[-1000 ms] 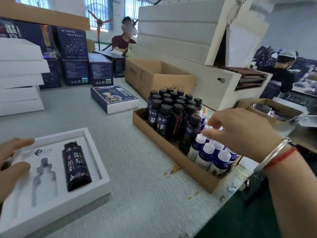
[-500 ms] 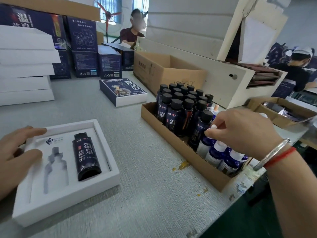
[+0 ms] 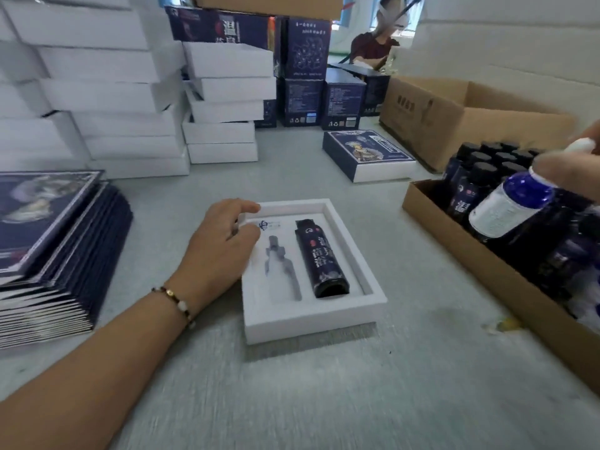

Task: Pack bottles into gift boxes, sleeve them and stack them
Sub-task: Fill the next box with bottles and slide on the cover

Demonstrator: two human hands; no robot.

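Right hand (image 3: 571, 170) pinches blue bottle (image 3: 509, 203) by the neck, tilted, above the carton (image 3: 454, 235) at bench right edge; empty slot (image 3: 282, 264) lies to its left, long axis running away from me; left hand (image 3: 224, 241), fingers loosely spread, steadies box (image 3: 311, 316) mid-bench.

Bright, even daylight; soft shadows; wide-angle edge distortion; motion blur strongest at right edge.
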